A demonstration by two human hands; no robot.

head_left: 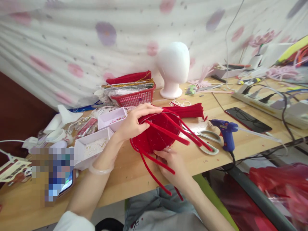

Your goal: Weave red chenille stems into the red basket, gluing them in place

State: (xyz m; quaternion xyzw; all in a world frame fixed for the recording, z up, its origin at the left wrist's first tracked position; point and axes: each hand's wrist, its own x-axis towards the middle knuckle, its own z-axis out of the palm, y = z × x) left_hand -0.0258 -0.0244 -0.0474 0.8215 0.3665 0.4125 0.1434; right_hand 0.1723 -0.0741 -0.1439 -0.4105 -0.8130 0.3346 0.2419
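A red bowl-shaped piece made of fuzzy pipe cleaners (156, 136) is held over the table's front edge, its hollow side facing me. Several loose red stems stick out from its rim to the right and downward. My left hand (134, 120) grips the upper left rim, fingers over the outside and thumb at the inner edge. At the lower rim, my right hand (172, 163) pinches the edge, with a ring on one finger. Behind the piece lies a bundle of red pipe cleaners (190, 110). Scissors (207, 141) rest to its right, partly covered by the stems.
A blue glue gun (226, 130) stands right of the scissors, near a dark phone (247, 119) and a power strip (269, 104). Behind are a white foam head (173, 69) and a red basket (137, 96). Left are bead boxes (92, 146) and another phone (66, 184).
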